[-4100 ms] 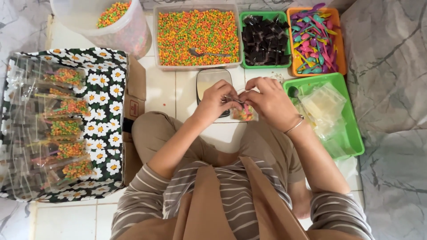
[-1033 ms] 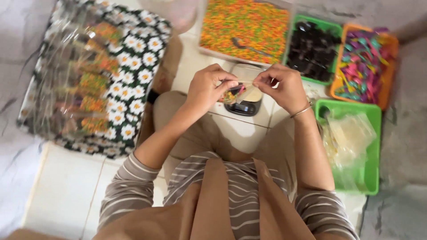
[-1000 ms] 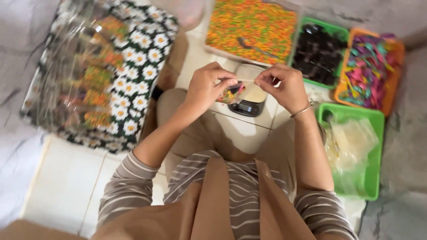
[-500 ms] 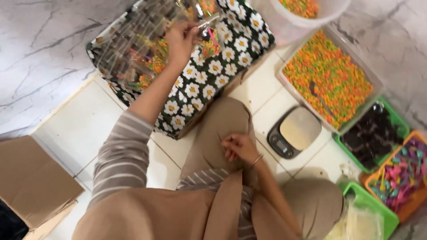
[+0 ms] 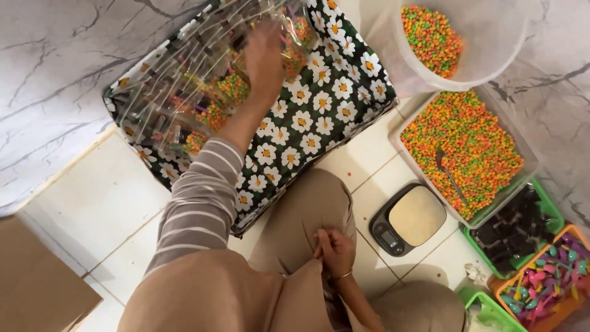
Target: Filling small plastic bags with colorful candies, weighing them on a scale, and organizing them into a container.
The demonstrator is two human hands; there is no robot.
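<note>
Left hand [image 5: 264,58]: stretched out over the daisy-print box [image 5: 307,117], resting on the filled clear packets [image 5: 184,104] heaped inside; the picture is blurred there, so I cannot tell whether the fingers grip a packet or lie loose on the pile.

Right hand [image 5: 335,252]: on the lap, fingers curled shut, nothing visible in them.

Progress, judged from how things lie: the box is well loaded with finished packets of coloured pellets, overlapping too much to count. Much loose stock is left, so the packing looks far from over.

Count by kind:
- One daisy-print box, on the tiled floor [image 5: 110,203] beside the left knee.
- One round tub [image 5: 473,43] holding orange-and-green pellet sweets, partly filled.
- One clear rectangular tray [image 5: 470,154] of the same pellets, nearly full, with one scoop [image 5: 445,169] lying in it.
- One small kitchen scale [image 5: 409,219], pan bare, just beside the tray.
- One green tray [image 5: 519,230] of dark pieces.
- One orange tray [image 5: 544,280] of small multicoloured plastic spoons.
- One further green tray [image 5: 488,310], cut by the frame edge.
- One brown cardboard piece [image 5: 37,289], lower left corner.
</note>
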